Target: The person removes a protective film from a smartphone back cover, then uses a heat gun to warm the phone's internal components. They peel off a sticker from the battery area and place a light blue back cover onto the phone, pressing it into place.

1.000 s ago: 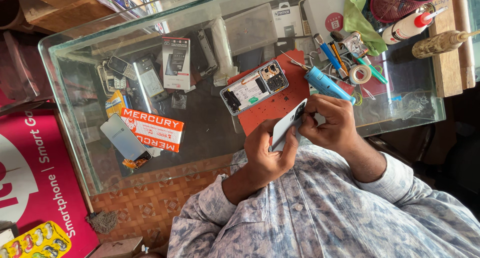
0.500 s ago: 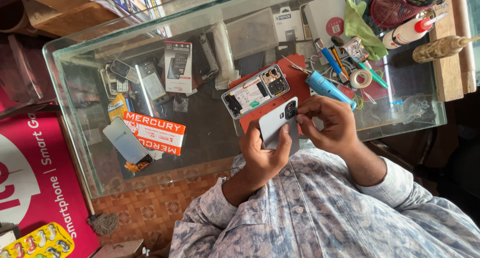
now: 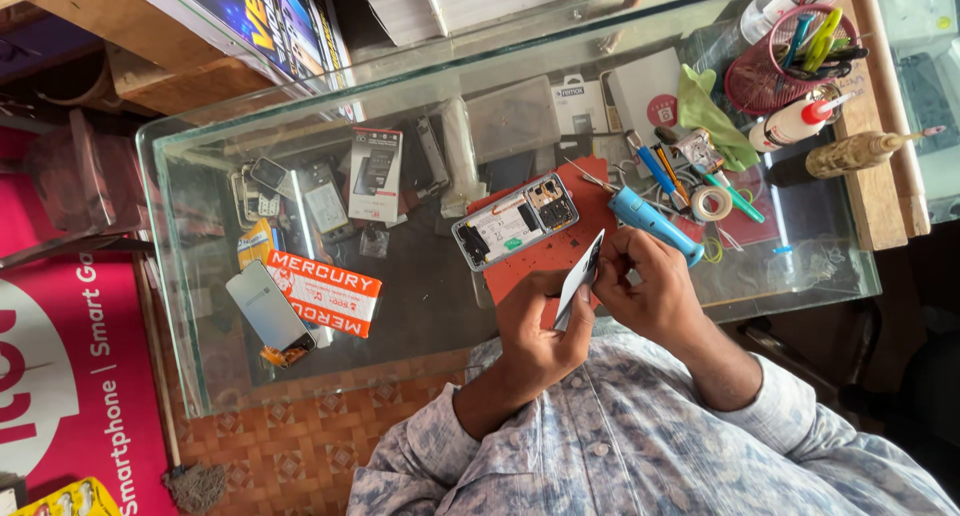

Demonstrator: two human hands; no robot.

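Observation:
Both my hands hold a thin white phone back cover (image 3: 578, 279) just above the near edge of a red work mat (image 3: 560, 251). My left hand (image 3: 540, 328) grips its lower end and my right hand (image 3: 648, 294) pinches its upper edge; the cover is turned nearly edge-on. An opened phone (image 3: 515, 221) with its insides exposed lies on the mat just beyond my hands. A blue-handled tool (image 3: 655, 226) lies beside my right hand.
The glass counter (image 3: 200, 376) shows phones, boxes and a red-and-white card (image 3: 322, 293) on the shelf below. At the far right are a tape roll (image 3: 712, 203), screwdrivers, a green cloth (image 3: 708, 111), a red mesh tool cup (image 3: 790, 71) and a white glue bottle (image 3: 795, 124).
The white cover has turned from showing its flat face to nearly edge-on, and my hands have shifted slightly on it. The opened phone has stayed on the mat.

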